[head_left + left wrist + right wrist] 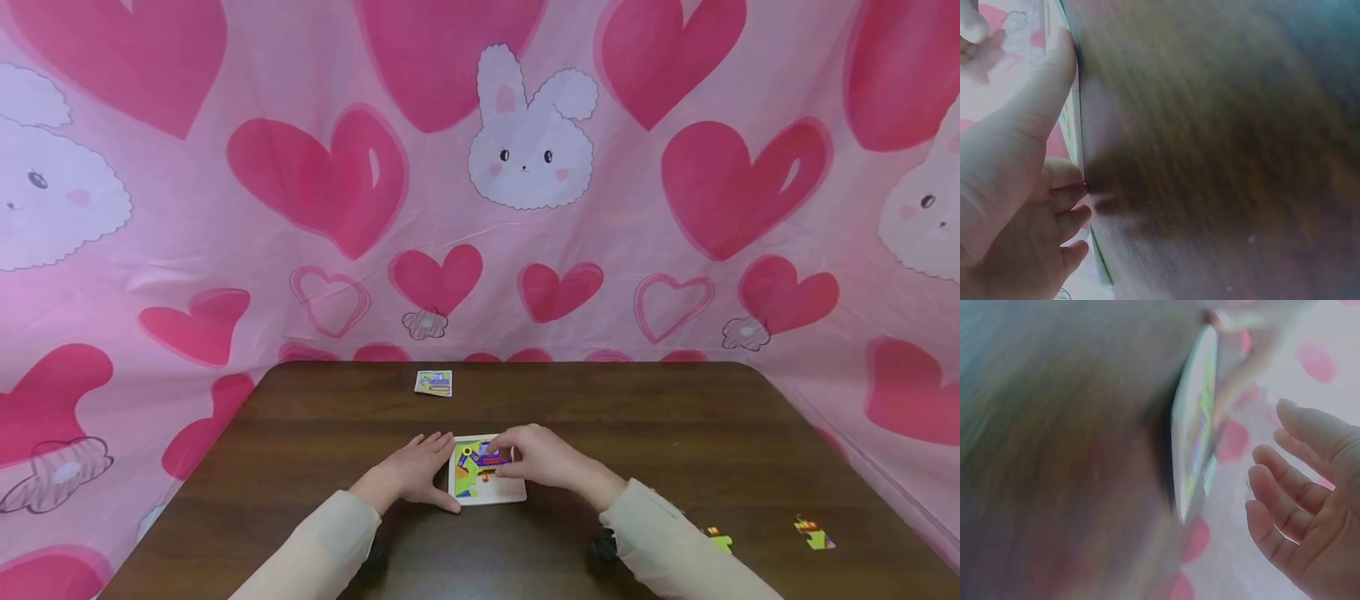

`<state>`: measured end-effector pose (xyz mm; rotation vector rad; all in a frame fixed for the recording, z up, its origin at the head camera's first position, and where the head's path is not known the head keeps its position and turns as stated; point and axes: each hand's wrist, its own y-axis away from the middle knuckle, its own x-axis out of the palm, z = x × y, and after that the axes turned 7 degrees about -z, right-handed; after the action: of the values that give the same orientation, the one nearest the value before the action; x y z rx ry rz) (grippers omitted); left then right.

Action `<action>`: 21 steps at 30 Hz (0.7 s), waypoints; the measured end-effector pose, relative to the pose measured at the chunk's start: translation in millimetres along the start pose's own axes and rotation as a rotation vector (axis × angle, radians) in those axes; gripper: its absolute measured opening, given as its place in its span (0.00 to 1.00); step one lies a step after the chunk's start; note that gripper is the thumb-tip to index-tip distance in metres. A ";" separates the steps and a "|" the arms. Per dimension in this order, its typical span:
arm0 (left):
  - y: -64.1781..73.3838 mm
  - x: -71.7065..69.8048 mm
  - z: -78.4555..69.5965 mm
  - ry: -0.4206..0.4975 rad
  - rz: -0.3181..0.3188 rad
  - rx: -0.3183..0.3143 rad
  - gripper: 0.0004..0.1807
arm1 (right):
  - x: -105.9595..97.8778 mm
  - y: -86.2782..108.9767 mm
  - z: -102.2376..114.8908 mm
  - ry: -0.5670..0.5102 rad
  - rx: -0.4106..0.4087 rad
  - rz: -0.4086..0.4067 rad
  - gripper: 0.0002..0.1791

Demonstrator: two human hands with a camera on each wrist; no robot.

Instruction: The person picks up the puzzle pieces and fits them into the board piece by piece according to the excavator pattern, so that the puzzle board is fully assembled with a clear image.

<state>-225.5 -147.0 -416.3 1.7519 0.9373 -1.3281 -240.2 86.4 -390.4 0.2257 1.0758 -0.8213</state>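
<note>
A small white-framed jigsaw puzzle board [504, 490] lies on the table, its left and upper part filled with a colourful picture of a purple and yellow digger. Along the left edge of the board rests my left hand [415, 472], fingers straight and thumb spread at the near corner. My right hand [546, 457] is over the board's right side, thumb and forefinger apart around the purple part of the picture. In the right wrist view, the right hand [1310, 500] has loosely bent fingers with nothing between them, beside the board [1194, 425].
A picture card [434, 382] lies near the table's far edge. Two groups of loose puzzle pieces sit at the right, one [718, 540] beside the right sleeve and another [814, 533] farther out. A pink heart-patterned cloth [525, 233] hangs behind the brown table [337, 425].
</note>
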 end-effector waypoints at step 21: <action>1.1 2.8 0.7 -0.003 -0.006 0.006 0.55 | -72.0 136.5 -70.0 -0.083 0.030 -0.279 0.16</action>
<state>-224.3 -147.9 -419.0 1.7523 0.9389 -1.3382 -210.0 253.1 -392.8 0.0659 1.0297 -1.0879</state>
